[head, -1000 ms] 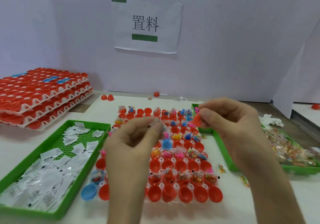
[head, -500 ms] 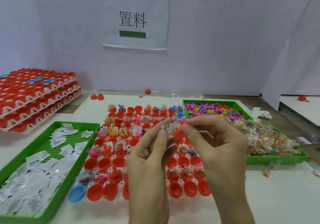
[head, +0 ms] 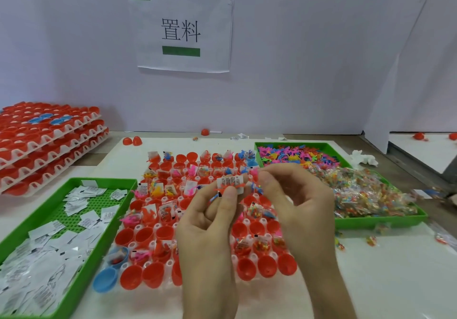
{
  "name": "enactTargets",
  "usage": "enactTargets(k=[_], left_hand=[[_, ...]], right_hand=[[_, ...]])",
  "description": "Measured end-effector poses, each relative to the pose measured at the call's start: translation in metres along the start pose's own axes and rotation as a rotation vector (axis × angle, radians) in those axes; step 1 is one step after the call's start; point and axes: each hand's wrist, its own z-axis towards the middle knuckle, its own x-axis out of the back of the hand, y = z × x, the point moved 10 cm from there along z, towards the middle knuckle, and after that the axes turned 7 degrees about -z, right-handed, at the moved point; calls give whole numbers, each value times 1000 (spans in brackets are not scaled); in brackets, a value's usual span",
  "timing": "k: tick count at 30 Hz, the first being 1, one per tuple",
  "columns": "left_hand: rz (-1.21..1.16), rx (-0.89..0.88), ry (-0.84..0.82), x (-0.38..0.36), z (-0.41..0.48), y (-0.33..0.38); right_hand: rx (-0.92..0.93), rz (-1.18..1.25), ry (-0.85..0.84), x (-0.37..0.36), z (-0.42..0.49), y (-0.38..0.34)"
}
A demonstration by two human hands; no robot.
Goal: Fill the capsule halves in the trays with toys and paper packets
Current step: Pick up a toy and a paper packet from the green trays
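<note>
Above the red plastic capsule halves (head: 146,237), my left hand (head: 210,227) pinches a flimsy white paper packet (head: 230,182) by its lower edge; my curled right hand's (head: 296,202) hold is unclear.

Capsule tray (head: 169,263) flanked by left green tray (head: 105,242), right green tray (head: 371,222); bare table (head: 383,284) front-right.

A worker's bare left hand (head: 207,222) and bare right hand (head: 296,200), slim-fingered, a short thumbnail (head: 229,192) showing on the left, with the left forearm (head: 210,289) and right forearm (head: 326,289) uncovered down to the frame's lower edge.
</note>
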Motion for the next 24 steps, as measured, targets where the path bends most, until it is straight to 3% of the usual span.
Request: enactTargets(k=[3, 7, 9, 20, 24], left_hand=[[-30, 35, -12, 3, 2, -1], [58, 44, -92, 0, 3, 2], [111, 46, -97, 0, 2, 0], [220, 66, -84, 3, 3, -6], [197, 75, -84, 4, 3, -8]], right_hand=[[-146, -301, 36, 36, 12, 46], [-461, -769, -149, 65, 8, 115], [-527, -856, -202, 67, 2, 126], [-385, -564, 168, 92, 7, 122], [-352, -518, 230, 97, 6, 118]])
